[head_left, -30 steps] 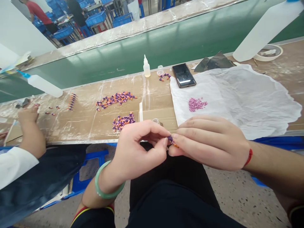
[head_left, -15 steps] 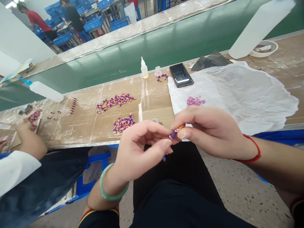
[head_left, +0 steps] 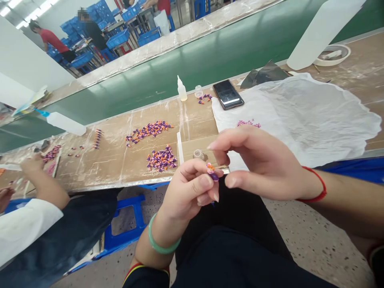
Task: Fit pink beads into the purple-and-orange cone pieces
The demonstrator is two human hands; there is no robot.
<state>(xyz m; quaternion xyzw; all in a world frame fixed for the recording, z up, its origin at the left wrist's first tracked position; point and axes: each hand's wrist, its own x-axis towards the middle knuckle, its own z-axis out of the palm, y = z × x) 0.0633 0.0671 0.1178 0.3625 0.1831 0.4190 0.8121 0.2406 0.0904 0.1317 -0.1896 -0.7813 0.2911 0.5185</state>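
One small purple-and-orange figure [head_left: 212,172], held above the near edge of the tabletop [head_left: 120,160]. Left hand [head_left: 183,196], green bangle [head_left: 162,244] at the wrist: thumb and forefinger pinch the figure at its purple end, remaining fingers curled beneath. Right hand [head_left: 264,168], red cord bracelet [head_left: 318,186]: fingers spread, thumb well parted from the forefinger, nothing seen in the gap. Principal relation: the figure stands just beyond the right fingertips, toward the tabletop's left end, level with the mouth of the gap; its long axis runs roughly upright with a slight tilt, orange end toward the far edge, purple end toward the wearer. The left hand is the nearer, being in contact; the right appears apart by a narrow space, though depth is hard to judge. On the tabletop, left of the hands: two heaps of like pieces, a far heap [head_left: 151,130] and a near heap [head_left: 162,159]. By the near edge: one white strip [head_left: 180,148], one small clear jar [head_left: 198,155]. Along the far edge: one squeeze bottle [head_left: 182,91], one phone [head_left: 228,95]. Toward the right end: one white sheet [head_left: 318,116], bearing pink bits [head_left: 248,124] partly screened by the right hand.
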